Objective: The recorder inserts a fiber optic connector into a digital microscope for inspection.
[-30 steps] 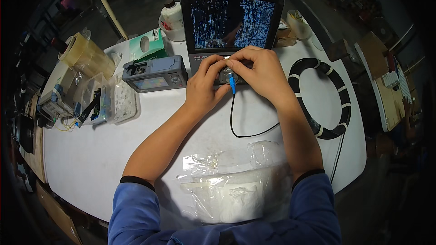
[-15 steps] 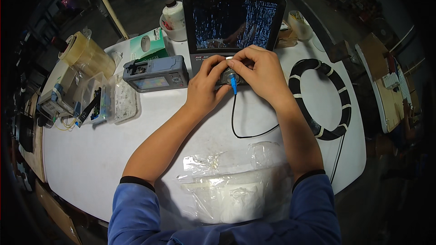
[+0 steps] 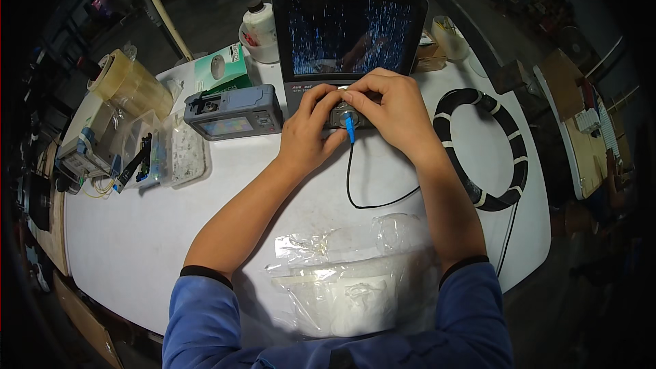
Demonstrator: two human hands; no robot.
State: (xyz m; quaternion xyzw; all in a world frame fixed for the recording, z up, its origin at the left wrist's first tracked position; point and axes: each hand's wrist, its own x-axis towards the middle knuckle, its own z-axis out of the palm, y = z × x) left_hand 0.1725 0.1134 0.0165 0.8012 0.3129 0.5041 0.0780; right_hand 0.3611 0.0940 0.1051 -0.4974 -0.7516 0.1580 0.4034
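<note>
1. At the foot of the dark grey upright instrument with a wide black screen, a small round metal fitting sits between both hands; a slim blue plastic connector meets its near side.
2. Left hand: half curled, fingers bent over the fitting's upper left, thumb near its lower edge. Whether it truly grips is hidden — I cannot tell.
3. Right hand: thumb and fingers drawn close together at the fitting's top; what lies between the tips cannot be told.
4. From the connector, a thin black cable loops over the white table and passes under the right forearm.
5. Writing: red and pale lettering runs below the screen, partly covered by the left hand. More printing marks the green-and-white cardboard box — too small to read fully.
6. Blue-and-white speckles fill the screen.
</note>
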